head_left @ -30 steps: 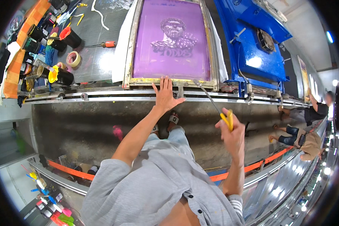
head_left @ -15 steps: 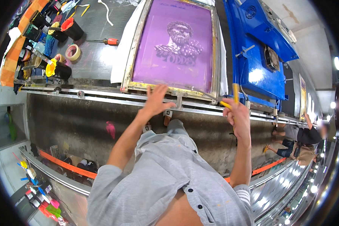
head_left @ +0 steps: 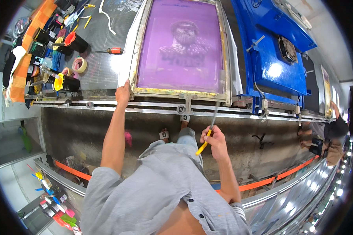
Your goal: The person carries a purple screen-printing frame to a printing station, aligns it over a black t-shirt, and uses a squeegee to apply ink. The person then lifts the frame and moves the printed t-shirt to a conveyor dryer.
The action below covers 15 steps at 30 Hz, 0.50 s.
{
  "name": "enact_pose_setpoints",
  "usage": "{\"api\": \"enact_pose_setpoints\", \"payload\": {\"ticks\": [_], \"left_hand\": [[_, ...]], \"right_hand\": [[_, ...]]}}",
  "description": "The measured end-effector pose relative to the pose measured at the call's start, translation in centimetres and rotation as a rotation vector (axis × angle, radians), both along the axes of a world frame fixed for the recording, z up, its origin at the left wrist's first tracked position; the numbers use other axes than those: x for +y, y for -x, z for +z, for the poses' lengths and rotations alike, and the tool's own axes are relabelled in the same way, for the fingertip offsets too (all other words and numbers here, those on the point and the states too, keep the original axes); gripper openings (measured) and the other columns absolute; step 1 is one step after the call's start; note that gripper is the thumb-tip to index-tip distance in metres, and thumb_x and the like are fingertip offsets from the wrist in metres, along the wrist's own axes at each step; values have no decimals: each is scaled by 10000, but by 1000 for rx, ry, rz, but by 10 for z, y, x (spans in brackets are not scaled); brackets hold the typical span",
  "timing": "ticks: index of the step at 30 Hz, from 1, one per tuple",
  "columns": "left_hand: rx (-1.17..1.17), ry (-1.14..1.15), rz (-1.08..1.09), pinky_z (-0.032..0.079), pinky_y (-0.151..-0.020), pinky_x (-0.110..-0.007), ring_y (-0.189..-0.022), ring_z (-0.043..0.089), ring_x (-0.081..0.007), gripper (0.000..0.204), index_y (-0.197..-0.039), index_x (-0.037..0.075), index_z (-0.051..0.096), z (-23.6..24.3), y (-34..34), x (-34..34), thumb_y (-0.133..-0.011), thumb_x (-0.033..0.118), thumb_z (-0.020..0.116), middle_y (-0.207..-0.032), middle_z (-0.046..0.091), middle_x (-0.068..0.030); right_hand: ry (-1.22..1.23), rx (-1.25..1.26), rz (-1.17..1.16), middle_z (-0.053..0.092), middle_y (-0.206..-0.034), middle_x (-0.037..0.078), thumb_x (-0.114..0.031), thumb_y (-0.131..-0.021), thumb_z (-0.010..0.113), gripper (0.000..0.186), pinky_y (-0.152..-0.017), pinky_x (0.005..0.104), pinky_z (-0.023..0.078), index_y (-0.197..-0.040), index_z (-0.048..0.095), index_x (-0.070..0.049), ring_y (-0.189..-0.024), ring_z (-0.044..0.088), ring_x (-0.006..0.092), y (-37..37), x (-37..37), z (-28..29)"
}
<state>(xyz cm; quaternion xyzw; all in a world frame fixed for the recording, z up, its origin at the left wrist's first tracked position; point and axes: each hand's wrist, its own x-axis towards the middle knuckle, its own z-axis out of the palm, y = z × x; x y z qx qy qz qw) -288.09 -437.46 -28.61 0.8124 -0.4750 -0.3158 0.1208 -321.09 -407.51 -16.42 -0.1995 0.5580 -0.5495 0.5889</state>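
Observation:
A screen-printing frame (head_left: 141, 39) with a purple mesh showing a bearded portrait lies on the long table. My left hand (head_left: 122, 94) grips its near left corner. My right hand (head_left: 213, 139) hangs below the table's edge, closed on a yellow-handled screwdriver (head_left: 208, 131) whose thin shaft points up toward the frame's near right corner. The metal rail (head_left: 153, 107) runs along the table's front under the frame.
A blue metal machine housing (head_left: 276, 58) sits right of the frame. Ink pots, tape rolls (head_left: 79, 64), an orange-handled screwdriver (head_left: 110, 50) and tools crowd the table's left. Another person (head_left: 327, 135) stands at the far right. Orange strips cross the floor below.
My left hand slid from the middle of the frame's near edge to its left corner. My right hand dropped down from the rail with the screwdriver.

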Motion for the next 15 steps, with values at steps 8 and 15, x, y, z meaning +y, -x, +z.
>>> {"api": "enact_pose_setpoints", "payload": {"ticks": [8,15], "left_hand": [[411,146,-8,255,-512,-411,-532,332,-169,660,-569,5,491,68,-15,-21,-902,563,609,-546,401,-35],[405,245,23,336,-556,-399,-588,431,-179,621,-663,-53,588,74,-8,-24,-876,528,633,-613,510,-79]], "right_hand": [[66,85,-753,431,-604,-14,-285,-1026,514,417,-450,269,280,-668,502,-73,-478,365,101,-30,-8,-87],[115,101,-539,422,-547,-39,-303,-1012,549,417,-467,254,299,-682,528,-49,-524,386,42,-66,-33,-89]]}}
